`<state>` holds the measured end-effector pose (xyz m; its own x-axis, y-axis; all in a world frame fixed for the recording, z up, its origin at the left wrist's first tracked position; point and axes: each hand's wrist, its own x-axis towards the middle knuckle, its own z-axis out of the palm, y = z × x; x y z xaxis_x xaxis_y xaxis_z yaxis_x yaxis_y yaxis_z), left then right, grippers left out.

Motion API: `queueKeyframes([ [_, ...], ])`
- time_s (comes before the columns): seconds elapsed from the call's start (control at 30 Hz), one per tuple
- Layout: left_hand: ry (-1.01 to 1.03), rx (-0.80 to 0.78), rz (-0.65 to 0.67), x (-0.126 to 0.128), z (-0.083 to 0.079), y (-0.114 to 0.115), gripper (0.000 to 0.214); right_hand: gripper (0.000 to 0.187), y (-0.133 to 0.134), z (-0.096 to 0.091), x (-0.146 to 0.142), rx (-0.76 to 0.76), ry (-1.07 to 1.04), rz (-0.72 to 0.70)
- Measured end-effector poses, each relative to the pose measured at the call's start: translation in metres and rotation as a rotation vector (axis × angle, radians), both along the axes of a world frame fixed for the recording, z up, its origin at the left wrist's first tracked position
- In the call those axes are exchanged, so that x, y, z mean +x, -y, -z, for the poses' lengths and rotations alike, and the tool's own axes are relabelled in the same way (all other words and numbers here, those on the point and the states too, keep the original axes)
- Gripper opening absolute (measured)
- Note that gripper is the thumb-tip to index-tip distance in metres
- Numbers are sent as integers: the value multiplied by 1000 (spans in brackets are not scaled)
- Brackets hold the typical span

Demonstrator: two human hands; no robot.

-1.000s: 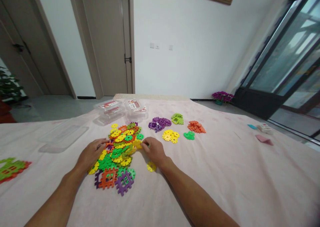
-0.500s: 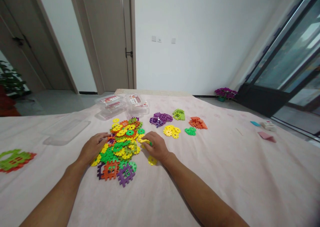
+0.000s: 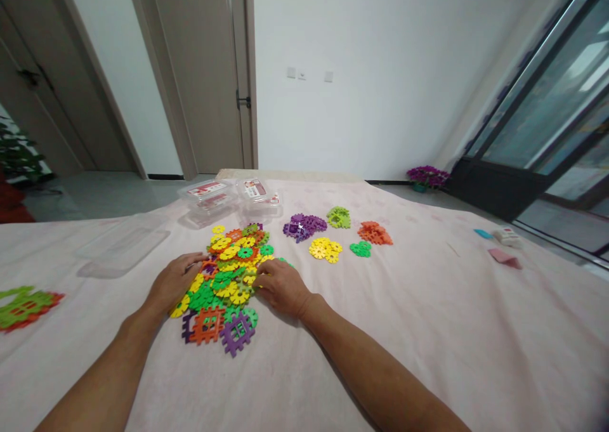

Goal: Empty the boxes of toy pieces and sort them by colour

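A heap of colourful plastic linking pieces, mostly yellow and green notched discs [image 3: 223, 283], lies between my hands on the cloth. My left hand [image 3: 176, 283] rests along the heap's left side, its fingers loosely stretched towards the pieces and partly apart. At the right edge, my right hand [image 3: 284, 288] reaches in with bent fingers drawn together. Its fingertips touch the pieces, but what they grip is hidden. Nearest me lie an orange square frame [image 3: 207, 328] and a purple square frame [image 3: 238, 334].
Smaller groups lie beyond my right hand: purple pieces [image 3: 307, 224], yellow discs [image 3: 325, 249], light green pieces [image 3: 339, 216], green pieces [image 3: 360, 248] and orange pieces [image 3: 375, 233]. Clear plastic boxes [image 3: 209, 198] stand behind the heap. A transparent lid [image 3: 124, 248] lies left.
My right hand has moved left and slightly down onto the heap's edge. The yellow and green pieces seen at its fingertips before no longer show there. My left hand stays in place.
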<state>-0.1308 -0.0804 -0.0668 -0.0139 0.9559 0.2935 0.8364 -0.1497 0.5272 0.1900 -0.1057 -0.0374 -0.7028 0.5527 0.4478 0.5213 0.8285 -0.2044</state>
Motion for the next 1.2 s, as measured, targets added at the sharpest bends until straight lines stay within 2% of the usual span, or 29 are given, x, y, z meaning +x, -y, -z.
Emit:
queueKeyframes([
  [0.3,19,-3,-10,0,0,1,53,2,-2,4,-1,-14,-40,-23],
  [0.5,14,-10,-5,-1,2,0,55,10,-15,0,19,-68,-263,27],
  [0.6,19,-12,-4,-2,3,0,54,12,-33,-1,41,-92,-443,192],
  [0.7,35,-15,-5,-2,4,-1,53,8,-57,1,72,-31,-564,443],
  [0.77,41,-18,-2,-3,5,-3,54,5,-73,5,94,31,-605,605],
  [0.9,37,-6,9,-6,10,-6,55,7,-101,9,135,57,-621,866],
  [1.03,35,16,15,-8,13,-7,53,14,-129,-4,165,59,-580,1010],
  [1.13,34,23,6,-6,11,-6,53,22,-146,-15,179,36,-584,1054],
  [1.2,38,20,-1,-5,8,-4,52,28,-150,-14,184,11,-582,1055],
])
